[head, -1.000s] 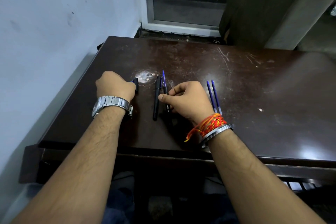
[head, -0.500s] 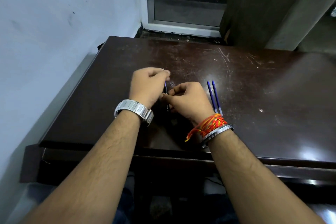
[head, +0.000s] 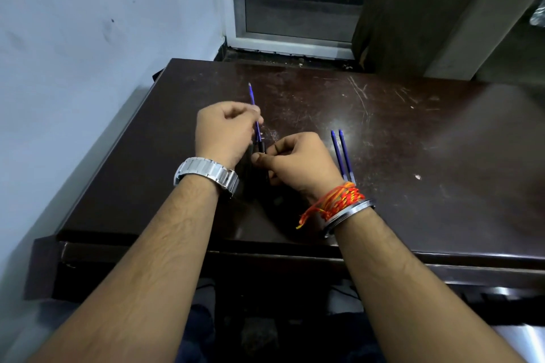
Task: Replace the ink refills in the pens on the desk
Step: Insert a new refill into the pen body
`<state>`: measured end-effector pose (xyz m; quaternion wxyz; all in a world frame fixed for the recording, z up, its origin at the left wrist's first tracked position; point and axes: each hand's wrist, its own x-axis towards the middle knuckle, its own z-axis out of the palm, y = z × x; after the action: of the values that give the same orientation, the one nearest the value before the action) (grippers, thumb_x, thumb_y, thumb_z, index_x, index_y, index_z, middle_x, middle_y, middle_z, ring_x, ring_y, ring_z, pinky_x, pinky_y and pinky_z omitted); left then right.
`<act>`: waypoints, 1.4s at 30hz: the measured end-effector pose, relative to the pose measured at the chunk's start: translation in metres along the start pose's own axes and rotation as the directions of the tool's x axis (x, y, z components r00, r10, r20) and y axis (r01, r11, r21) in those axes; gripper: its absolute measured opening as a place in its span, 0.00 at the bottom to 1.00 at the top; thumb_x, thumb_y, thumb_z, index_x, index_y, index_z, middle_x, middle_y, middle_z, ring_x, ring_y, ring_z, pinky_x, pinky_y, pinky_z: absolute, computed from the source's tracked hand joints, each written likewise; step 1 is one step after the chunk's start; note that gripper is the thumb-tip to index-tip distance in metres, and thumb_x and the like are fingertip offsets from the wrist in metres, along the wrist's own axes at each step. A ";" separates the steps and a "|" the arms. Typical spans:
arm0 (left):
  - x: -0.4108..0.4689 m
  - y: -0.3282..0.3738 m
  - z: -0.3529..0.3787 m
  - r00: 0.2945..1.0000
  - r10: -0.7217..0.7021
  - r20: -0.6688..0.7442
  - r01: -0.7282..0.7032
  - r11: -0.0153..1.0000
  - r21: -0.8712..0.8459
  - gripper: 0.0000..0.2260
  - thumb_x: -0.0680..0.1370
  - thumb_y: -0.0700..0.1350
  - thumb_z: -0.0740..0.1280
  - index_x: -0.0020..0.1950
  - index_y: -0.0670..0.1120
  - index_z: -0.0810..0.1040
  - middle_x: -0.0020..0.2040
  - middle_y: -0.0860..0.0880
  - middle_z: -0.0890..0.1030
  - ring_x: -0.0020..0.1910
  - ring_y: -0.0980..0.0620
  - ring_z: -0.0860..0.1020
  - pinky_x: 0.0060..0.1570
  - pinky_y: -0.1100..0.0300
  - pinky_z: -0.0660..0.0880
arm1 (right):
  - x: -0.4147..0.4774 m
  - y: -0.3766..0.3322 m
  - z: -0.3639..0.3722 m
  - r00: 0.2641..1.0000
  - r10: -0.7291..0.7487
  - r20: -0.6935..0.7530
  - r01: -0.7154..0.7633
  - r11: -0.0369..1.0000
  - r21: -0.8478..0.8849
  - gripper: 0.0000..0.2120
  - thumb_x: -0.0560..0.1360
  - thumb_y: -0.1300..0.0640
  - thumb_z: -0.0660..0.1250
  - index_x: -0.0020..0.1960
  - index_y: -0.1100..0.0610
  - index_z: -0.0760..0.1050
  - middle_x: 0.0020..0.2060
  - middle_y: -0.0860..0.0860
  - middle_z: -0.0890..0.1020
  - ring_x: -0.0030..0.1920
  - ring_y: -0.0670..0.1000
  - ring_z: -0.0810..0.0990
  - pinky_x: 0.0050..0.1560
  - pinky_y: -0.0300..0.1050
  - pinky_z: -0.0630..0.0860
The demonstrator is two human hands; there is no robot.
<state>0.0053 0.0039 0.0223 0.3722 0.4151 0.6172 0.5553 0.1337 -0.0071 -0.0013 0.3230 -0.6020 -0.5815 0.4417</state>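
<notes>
Blue refill [head: 252, 96] pinched in my left hand [head: 224, 130], seemingly half out of the black pen barrel [head: 261, 147] my right hand [head: 300, 160] grips; next, pull it straight clear.

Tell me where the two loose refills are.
In the head view, the loose refills lie side by side on the desk, just right of the right hand, their near ends hidden behind that wrist.

Toward the desk's [head: 413, 127] left edge, the left hand [head: 227, 132] pinches a blue refill [head: 252, 96] whose lower end meets the black pen barrel [head: 261, 148] gripped by the right hand [head: 300, 162], with two spare refills [head: 342, 153] lying just beside it.
</notes>
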 end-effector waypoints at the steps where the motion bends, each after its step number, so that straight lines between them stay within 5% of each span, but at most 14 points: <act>1: 0.002 0.000 -0.002 0.998 0.014 -0.053 -0.018 0.998 -0.066 0.12 0.71 0.41 0.70 0.28 0.52 0.83 0.31 0.52 0.84 0.28 0.53 0.79 0.32 0.59 0.76 | -0.001 -0.001 0.000 1.000 0.003 0.017 -0.003 1.000 -0.009 0.13 0.66 0.50 0.80 0.33 0.55 0.78 0.25 0.50 0.82 0.27 0.49 0.82 0.41 0.53 0.85; 4: 0.013 0.002 -0.014 0.963 0.041 -0.266 -0.090 0.981 -0.171 0.12 0.74 0.39 0.70 0.32 0.51 0.83 0.28 0.53 0.82 0.24 0.56 0.76 0.29 0.59 0.77 | -0.003 -0.004 -0.002 0.996 0.033 0.081 -0.031 0.999 -0.030 0.13 0.65 0.52 0.81 0.33 0.54 0.78 0.23 0.48 0.81 0.26 0.49 0.82 0.40 0.52 0.85; 7: 0.019 0.000 -0.025 0.919 0.063 -0.389 -0.089 0.995 -0.049 0.06 0.73 0.43 0.71 0.37 0.50 0.85 0.33 0.51 0.84 0.30 0.52 0.79 0.39 0.51 0.82 | -0.004 -0.006 -0.004 0.991 0.061 0.119 -0.053 0.996 -0.076 0.13 0.66 0.52 0.81 0.33 0.55 0.78 0.22 0.47 0.80 0.26 0.49 0.82 0.42 0.54 0.86; 14: 0.010 -0.009 -0.023 0.993 0.003 -0.116 0.050 0.890 0.453 0.02 0.71 0.43 0.75 0.40 0.45 0.87 0.39 0.45 0.86 0.42 0.45 0.85 0.49 0.55 0.82 | -0.007 -0.009 -0.006 0.996 0.075 0.051 -0.070 0.994 -0.089 0.13 0.67 0.53 0.80 0.32 0.54 0.77 0.26 0.50 0.82 0.26 0.48 0.82 0.39 0.49 0.85; 18: 0.006 -0.005 -0.019 0.997 0.029 -0.068 0.016 0.811 0.585 0.04 0.71 0.43 0.77 0.41 0.43 0.87 0.37 0.46 0.84 0.44 0.47 0.84 0.41 0.62 0.73 | -0.007 -0.009 -0.006 0.996 0.074 0.057 -0.068 0.992 -0.102 0.13 0.67 0.52 0.80 0.32 0.54 0.78 0.26 0.50 0.82 0.26 0.48 0.83 0.37 0.47 0.84; 22: 0.004 -0.005 -0.017 0.996 0.047 -0.073 0.010 0.773 0.634 0.06 0.71 0.43 0.77 0.44 0.41 0.86 0.45 0.43 0.86 0.48 0.46 0.83 0.41 0.60 0.73 | -0.008 -0.009 -0.005 0.996 0.071 0.045 -0.067 0.993 -0.095 0.13 0.66 0.52 0.80 0.31 0.54 0.77 0.26 0.50 0.82 0.27 0.49 0.83 0.38 0.48 0.84; 31: 0.003 -0.007 -0.015 0.997 0.046 -0.068 0.009 0.756 0.654 0.08 0.69 0.44 0.78 0.44 0.41 0.85 0.45 0.41 0.85 0.48 0.43 0.83 0.43 0.57 0.76 | -0.004 -0.005 -0.003 0.998 0.055 0.025 -0.052 0.995 -0.085 0.14 0.66 0.52 0.80 0.31 0.54 0.77 0.24 0.50 0.81 0.25 0.49 0.82 0.35 0.46 0.83; 35: 0.002 -0.008 -0.014 0.997 0.055 -0.061 -0.001 0.746 0.666 0.09 0.70 0.44 0.78 0.43 0.40 0.84 0.44 0.41 0.85 0.48 0.42 0.83 0.46 0.53 0.80 | -0.003 -0.003 -0.002 0.998 0.058 0.015 -0.057 0.996 -0.064 0.14 0.66 0.51 0.80 0.31 0.55 0.77 0.23 0.50 0.81 0.25 0.49 0.82 0.32 0.44 0.80; 42: 0.001 -0.008 -0.011 0.988 0.119 -0.098 -0.033 0.787 0.617 0.06 0.71 0.45 0.75 0.36 0.44 0.84 0.35 0.46 0.83 0.38 0.46 0.82 0.36 0.62 0.72 | 0.000 -0.001 -0.004 0.998 0.049 -0.034 -0.050 0.998 -0.023 0.14 0.66 0.51 0.80 0.30 0.55 0.77 0.23 0.50 0.81 0.25 0.50 0.82 0.37 0.51 0.85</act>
<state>-0.0061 0.0002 0.0160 0.1534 0.5004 0.7696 0.3658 0.1367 -0.0064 0.0007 0.3144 -0.6274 -0.5660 0.4326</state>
